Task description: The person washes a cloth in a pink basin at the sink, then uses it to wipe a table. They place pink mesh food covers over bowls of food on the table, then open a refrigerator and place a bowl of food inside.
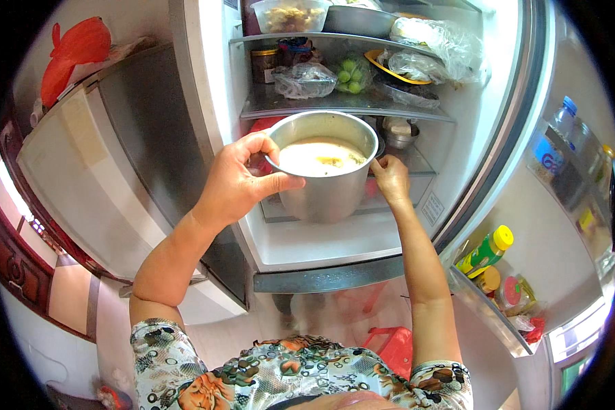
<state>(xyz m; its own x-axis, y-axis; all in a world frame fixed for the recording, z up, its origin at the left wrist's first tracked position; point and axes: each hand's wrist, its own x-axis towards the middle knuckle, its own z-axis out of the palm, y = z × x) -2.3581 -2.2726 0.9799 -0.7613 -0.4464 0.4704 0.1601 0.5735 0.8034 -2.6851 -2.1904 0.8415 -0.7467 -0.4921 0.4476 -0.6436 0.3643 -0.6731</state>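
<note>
A deep metal pot [324,197] with a pale, cloudy liquid [320,154] inside is held up in front of the open refrigerator. My left hand [246,177] grips its left rim, thumb on the outer wall and fingers curled at the edge. On the opposite side, my right hand [391,177] pinches the pot near its rim. The pot stands upright between both hands and hides part of the lower shelf. Behind it, a glass shelf [338,108] bears a jar, a plastic-wrapped container [305,81] and a bag of round green fruit [352,77].
A small metal bowl [402,137] sits on the lower shelf, right of the pot. The open door at right carries a green bottle with a yellow cap [486,252] and several jars. A red plastic stool [393,351] stands below; a dark-sided cabinet [148,123] is at left.
</note>
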